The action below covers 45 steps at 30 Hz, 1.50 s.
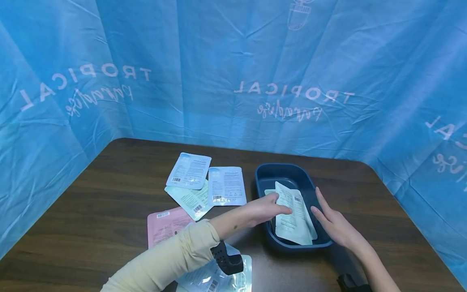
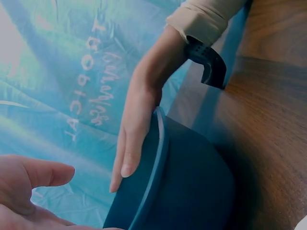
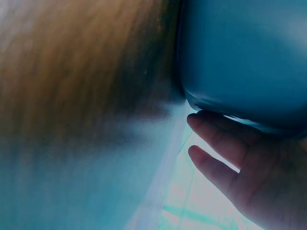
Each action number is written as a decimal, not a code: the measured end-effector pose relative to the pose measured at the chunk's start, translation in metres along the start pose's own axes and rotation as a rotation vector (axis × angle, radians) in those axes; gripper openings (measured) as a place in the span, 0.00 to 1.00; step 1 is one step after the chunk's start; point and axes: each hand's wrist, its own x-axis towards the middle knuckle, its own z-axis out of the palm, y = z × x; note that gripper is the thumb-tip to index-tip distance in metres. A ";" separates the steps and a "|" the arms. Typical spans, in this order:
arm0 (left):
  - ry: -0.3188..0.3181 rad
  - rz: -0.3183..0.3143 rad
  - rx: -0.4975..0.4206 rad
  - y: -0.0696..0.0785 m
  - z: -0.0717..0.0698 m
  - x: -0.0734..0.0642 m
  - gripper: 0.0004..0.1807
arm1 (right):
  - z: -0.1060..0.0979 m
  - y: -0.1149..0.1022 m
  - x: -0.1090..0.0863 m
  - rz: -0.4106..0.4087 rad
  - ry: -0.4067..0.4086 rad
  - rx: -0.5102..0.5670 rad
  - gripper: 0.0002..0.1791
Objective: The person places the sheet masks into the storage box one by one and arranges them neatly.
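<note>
Pale green printed sachets (image 1: 296,221) lie overlapping inside a dark blue bin (image 1: 268,168), the top one tilted with a corner raised. My left hand (image 1: 268,209) reaches over the bin's left rim, its thumb and fingertips at these sachets. In the left wrist view, the thumb (image 2: 53,173) stands apart from the fingers, and no sachet shows between them. My right hand (image 1: 337,225) is at the bin's right side with straight fingers. The left wrist view shows that right hand (image 2: 136,120) along the rim; in the right wrist view its fingers (image 3: 220,139) are by the bin wall (image 3: 240,57).
Left of the bin lie two light blue sachets (image 1: 189,170) (image 1: 227,186), a pale green sachet (image 1: 193,200) and a pink sachet (image 1: 166,227). More sachets (image 1: 240,280) lie partly under my left forearm. A blue printed curtain (image 1: 219,101) surrounds the dark wooden table (image 1: 109,202).
</note>
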 end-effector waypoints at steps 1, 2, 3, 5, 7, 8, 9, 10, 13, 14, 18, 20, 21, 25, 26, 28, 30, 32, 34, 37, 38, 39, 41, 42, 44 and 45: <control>0.020 -0.001 0.020 0.000 -0.001 -0.002 0.32 | 0.000 0.000 0.000 0.003 -0.001 -0.002 0.38; 0.039 -0.005 0.042 0.000 -0.001 -0.004 0.34 | 0.000 0.000 0.000 0.004 -0.002 -0.004 0.38; 0.048 -0.002 0.052 0.000 -0.003 -0.006 0.35 | 0.000 0.000 0.000 0.005 -0.002 -0.009 0.38; 0.049 -0.004 0.077 0.001 -0.006 -0.012 0.36 | 0.000 -0.001 -0.001 0.009 -0.002 -0.016 0.38; 0.007 0.003 0.082 0.003 -0.010 -0.017 0.35 | -0.001 -0.001 -0.001 0.016 -0.002 -0.019 0.39; -0.026 0.012 0.086 0.004 -0.012 -0.020 0.34 | -0.002 -0.001 -0.001 0.020 -0.004 -0.018 0.39; -0.071 0.032 0.085 0.004 -0.015 -0.023 0.32 | -0.002 -0.001 -0.001 0.024 -0.005 -0.017 0.39; -0.113 0.052 0.089 0.005 -0.018 -0.026 0.30 | -0.002 -0.001 -0.001 0.027 -0.007 -0.015 0.39; -0.240 0.151 0.124 0.005 -0.031 -0.036 0.26 | -0.002 0.000 0.000 0.030 -0.013 -0.011 0.39; -0.270 0.177 0.129 0.004 -0.036 -0.040 0.25 | -0.003 0.000 0.000 0.030 -0.012 -0.013 0.39; -0.351 0.270 0.230 0.002 -0.056 -0.062 0.24 | -0.003 0.000 0.002 0.027 -0.012 -0.022 0.39; -0.349 0.302 0.361 -0.002 -0.066 -0.074 0.24 | -0.004 -0.001 0.002 0.026 -0.011 -0.028 0.39; -0.337 0.319 0.458 -0.003 -0.070 -0.081 0.25 | -0.004 -0.001 0.002 0.024 -0.012 -0.028 0.39; -0.240 0.263 0.878 -0.016 -0.082 -0.104 0.33 | -0.005 -0.002 0.003 0.020 -0.019 -0.025 0.39; -0.221 0.224 0.968 -0.019 -0.084 -0.109 0.35 | -0.005 -0.002 0.003 0.019 -0.021 -0.022 0.39; -0.196 0.139 1.107 -0.026 -0.085 -0.116 0.40 | -0.005 -0.002 0.003 0.017 -0.026 -0.017 0.39; -0.179 0.067 1.194 -0.033 -0.086 -0.120 0.43 | -0.005 -0.002 0.003 0.016 -0.027 -0.015 0.38; -0.164 0.023 1.248 -0.038 -0.085 -0.122 0.46 | -0.004 -0.003 0.003 0.017 -0.027 -0.013 0.38; -0.156 0.007 1.293 -0.042 -0.085 -0.122 0.49 | -0.003 -0.003 0.003 0.017 -0.027 -0.011 0.38; -0.151 0.017 1.370 -0.047 -0.085 -0.121 0.52 | -0.002 -0.003 0.002 0.013 -0.025 -0.005 0.38; -0.150 0.022 1.397 -0.048 -0.085 -0.120 0.53 | -0.002 -0.002 0.002 0.010 -0.024 -0.003 0.38; -0.149 0.027 1.422 -0.049 -0.086 -0.119 0.53 | -0.002 -0.002 0.002 0.008 -0.023 0.001 0.38; -0.137 0.029 1.460 -0.049 -0.086 -0.118 0.55 | -0.002 -0.002 0.002 0.002 -0.022 0.003 0.38; -0.130 0.028 1.471 -0.049 -0.086 -0.117 0.56 | -0.002 -0.002 0.002 0.000 -0.022 0.004 0.38; -0.118 0.023 1.483 -0.050 -0.087 -0.117 0.58 | -0.002 -0.002 0.001 -0.005 -0.023 0.005 0.38; -0.111 0.023 1.482 -0.050 -0.087 -0.117 0.58 | -0.002 -0.002 0.001 -0.006 -0.023 0.006 0.38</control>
